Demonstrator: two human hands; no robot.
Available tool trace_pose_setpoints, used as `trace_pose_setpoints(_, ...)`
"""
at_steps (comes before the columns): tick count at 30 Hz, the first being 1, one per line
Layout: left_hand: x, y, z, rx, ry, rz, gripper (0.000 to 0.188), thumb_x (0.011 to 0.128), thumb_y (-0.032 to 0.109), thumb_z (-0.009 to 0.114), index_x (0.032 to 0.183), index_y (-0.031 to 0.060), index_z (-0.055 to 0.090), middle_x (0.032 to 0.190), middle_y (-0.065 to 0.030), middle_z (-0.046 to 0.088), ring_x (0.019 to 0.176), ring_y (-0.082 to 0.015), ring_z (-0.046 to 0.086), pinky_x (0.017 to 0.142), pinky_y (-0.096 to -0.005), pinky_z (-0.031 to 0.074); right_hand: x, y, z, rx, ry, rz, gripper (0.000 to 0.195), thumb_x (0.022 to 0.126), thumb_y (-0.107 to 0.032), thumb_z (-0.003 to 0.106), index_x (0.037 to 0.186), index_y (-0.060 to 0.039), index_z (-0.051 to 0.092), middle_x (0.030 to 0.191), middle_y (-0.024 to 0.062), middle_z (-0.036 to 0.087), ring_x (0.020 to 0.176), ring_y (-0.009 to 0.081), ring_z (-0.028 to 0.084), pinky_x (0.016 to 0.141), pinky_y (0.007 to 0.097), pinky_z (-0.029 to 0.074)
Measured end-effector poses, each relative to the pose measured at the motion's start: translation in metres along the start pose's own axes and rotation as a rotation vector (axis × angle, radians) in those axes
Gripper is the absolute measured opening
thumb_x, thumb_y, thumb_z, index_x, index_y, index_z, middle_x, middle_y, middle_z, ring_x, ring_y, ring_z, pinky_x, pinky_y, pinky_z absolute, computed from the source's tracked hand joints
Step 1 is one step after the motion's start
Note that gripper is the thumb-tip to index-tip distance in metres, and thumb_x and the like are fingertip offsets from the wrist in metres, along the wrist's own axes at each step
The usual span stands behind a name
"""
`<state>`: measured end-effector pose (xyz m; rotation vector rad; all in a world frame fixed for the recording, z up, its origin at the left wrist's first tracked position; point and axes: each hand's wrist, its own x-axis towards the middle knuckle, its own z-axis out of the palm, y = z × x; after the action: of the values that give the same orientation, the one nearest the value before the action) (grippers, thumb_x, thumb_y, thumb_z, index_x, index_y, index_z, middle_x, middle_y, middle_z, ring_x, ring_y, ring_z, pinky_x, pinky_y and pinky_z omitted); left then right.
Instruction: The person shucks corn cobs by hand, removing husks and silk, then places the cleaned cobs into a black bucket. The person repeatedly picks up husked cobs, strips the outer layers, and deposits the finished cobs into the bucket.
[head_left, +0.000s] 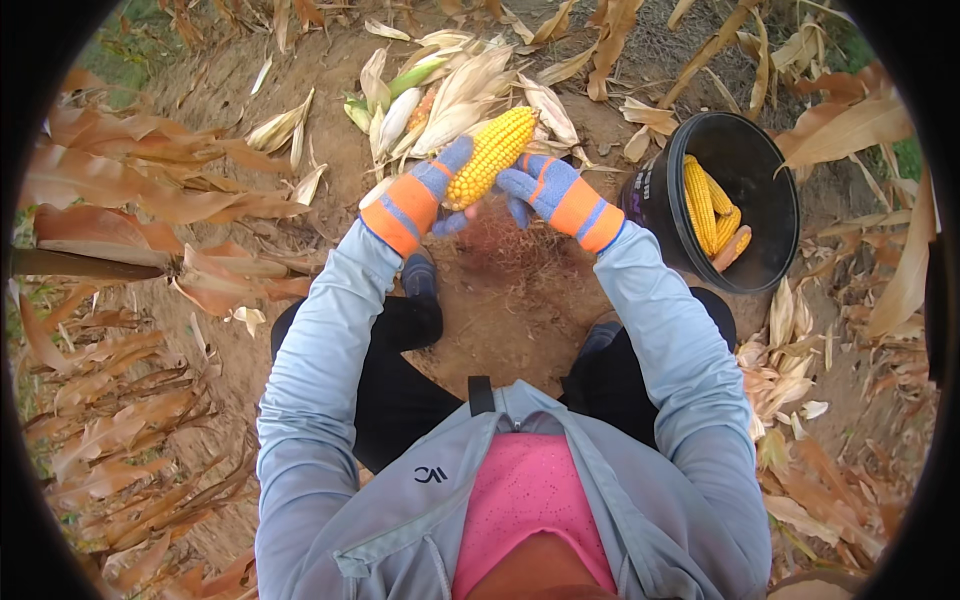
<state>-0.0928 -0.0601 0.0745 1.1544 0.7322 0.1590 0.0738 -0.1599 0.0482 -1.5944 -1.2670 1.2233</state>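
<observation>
A husked ear of yellow corn (491, 157) is held tilted between my gloved hands, in front of my body. My left hand (427, 195), in a blue and orange knit glove, grips the ear's lower left side. On the other side, my right hand (555, 191), gloved alike, touches the ear near its lower right; its fingers are curled and partly hidden, so its hold is unclear. Beyond the ear lies a heap of pale corn husks (465, 90) with a reddish ear partly covered in it. A black plastic bucket (772, 157) at the right holds several husked ears (701, 206).
Dry corn stalks and leaves (142, 180) reach in from the left, and more leaves (855, 131) overhang the bucket's right side. Loose husks (780, 367) lie below the bucket. Reddish corn silk (510, 247) covers the soil between my feet.
</observation>
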Motion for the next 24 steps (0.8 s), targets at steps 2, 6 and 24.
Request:
trace_pose_setpoints(2,-0.001,-0.001,-0.002,-0.056,-0.005,-0.006,0.049,0.086,0.057,0.037,0.101,0.0136,0.053,0.06,-0.0037,0.054,0.037,-0.0085,0.041,0.03,-0.0203,0.026,-0.005,0.006,0.009,-0.238,-0.02,-0.113,0.03,0.087,-0.035,0.05,0.084,-0.0065,0.06,0.063,0.0045,0.06,0.068,0.0133,0.059,0.056,0.0269,0.043)
trace_pose_setpoints(6,0.005,0.004,-0.017,-0.116,-0.127,-0.008,0.048,0.083,0.058,0.042,0.101,0.0158,0.055,0.06,-0.0024,0.053,0.043,-0.0085,0.045,0.036,-0.019,0.031,-0.013,0.026,0.004,-0.968,-0.299,0.061,0.033,0.086,-0.035,0.052,0.103,-0.007,0.058,0.085,0.0091,0.064,0.085,0.0158,0.06,0.073,0.0297,0.046)
trace_pose_setpoints(24,0.018,-0.058,-0.007,1.353,-0.214,0.0,0.042,0.082,0.03,0.054,0.115,0.0054,0.051,0.102,-0.0157,0.061,0.094,-0.0302,0.058,0.082,-0.0375,0.043,-0.045,0.036,-0.142,1.718,0.715,-0.499,0.05,0.083,-0.04,0.055,0.112,0.0007,0.047,0.112,0.0188,0.052,0.106,0.0327,0.05,0.093,0.0511,0.038)
